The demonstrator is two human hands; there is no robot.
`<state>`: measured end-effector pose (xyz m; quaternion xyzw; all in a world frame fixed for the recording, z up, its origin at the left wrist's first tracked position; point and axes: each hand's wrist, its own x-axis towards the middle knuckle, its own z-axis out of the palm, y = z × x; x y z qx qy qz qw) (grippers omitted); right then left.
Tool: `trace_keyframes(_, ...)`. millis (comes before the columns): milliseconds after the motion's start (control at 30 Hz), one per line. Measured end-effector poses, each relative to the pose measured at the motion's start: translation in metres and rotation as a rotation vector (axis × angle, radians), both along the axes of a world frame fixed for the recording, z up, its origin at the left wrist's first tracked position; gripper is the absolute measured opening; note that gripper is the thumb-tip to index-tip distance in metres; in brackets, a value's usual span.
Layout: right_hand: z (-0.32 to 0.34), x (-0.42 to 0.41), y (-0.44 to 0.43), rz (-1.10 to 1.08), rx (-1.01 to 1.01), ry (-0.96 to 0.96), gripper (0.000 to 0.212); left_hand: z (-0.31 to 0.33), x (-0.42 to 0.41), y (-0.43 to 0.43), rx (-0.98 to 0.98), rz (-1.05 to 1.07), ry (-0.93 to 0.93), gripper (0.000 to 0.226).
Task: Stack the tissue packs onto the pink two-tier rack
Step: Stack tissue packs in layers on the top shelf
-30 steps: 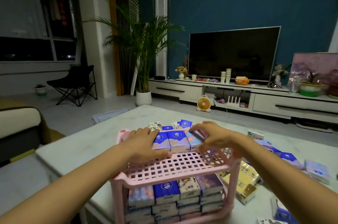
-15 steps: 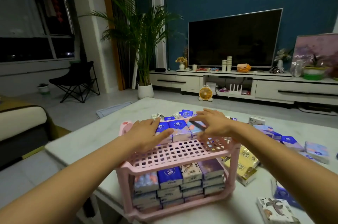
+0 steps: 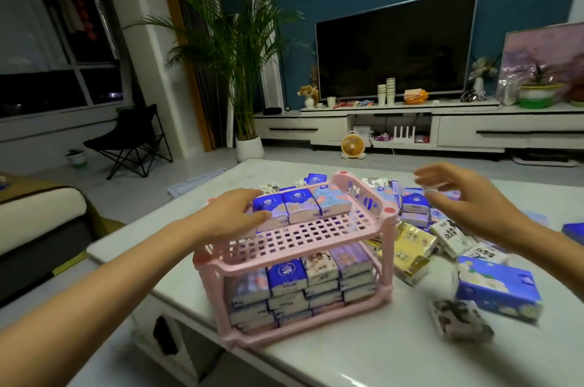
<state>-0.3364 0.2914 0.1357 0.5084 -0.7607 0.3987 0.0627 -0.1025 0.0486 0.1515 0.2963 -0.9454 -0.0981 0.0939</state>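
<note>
Right hand (image 3: 467,193), on the top row a second ago, is swinging off the pink slatted plastic two-tier rack (image 3: 303,238) toward the loose tissue packs (image 3: 414,241) on the white table (image 3: 379,355), fingers spread, apparently empty. Left hand (image 3: 234,212) is lying loosely on the three blue and floral packs (image 3: 300,206) at the top tier's far edge. The next pick is likely starting.

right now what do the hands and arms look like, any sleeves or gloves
Left hand and right hand are bare: no gloves, rings or watch show. Left forearm and right forearm are bare too, no sleeve in view. The right fingertips are blurred, so fine detail there cannot be told.
</note>
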Motion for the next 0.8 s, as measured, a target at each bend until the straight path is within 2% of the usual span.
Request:
trace_keyframes(100,-0.031,-0.033,0.029,-0.064,0.026,-0.116,0.028,0.001,-0.015,0.02,-0.134,-0.117,0.108,0.043)
trace_keyframes(233,-0.079,-0.068,0.061,-0.234,-0.001,-0.309,0.033,0.006,-0.048,0.083,-0.417,-0.483,0.381,0.037)
trace_keyframes(333,-0.11,-0.081,0.076,-0.423,-0.117,-0.345,0.039,0.0,-0.077,0.133,-0.541,-0.795,0.319,0.031)
trace_keyframes(400,-0.127,-0.081,0.082,-0.536,-0.232,-0.366,0.041,-0.016,-0.101,0.154,-0.581,-0.908,0.219,0.032)
trace_keyframes(500,-0.147,-0.086,0.083,-0.616,-0.359,-0.456,0.038,-0.046,-0.137,0.173,-0.571,-0.874,0.082,0.034)
trace_keyframes(600,-0.155,-0.099,0.085,-0.638,-0.402,-0.56,0.035,-0.07,-0.17,0.183,-0.396,-0.708,-0.022,0.035)
trace_keyframes(800,-0.161,-0.13,0.085,-0.616,-0.264,-0.504,0.035,-0.087,-0.255,0.191,-0.147,-0.523,0.045,0.033)
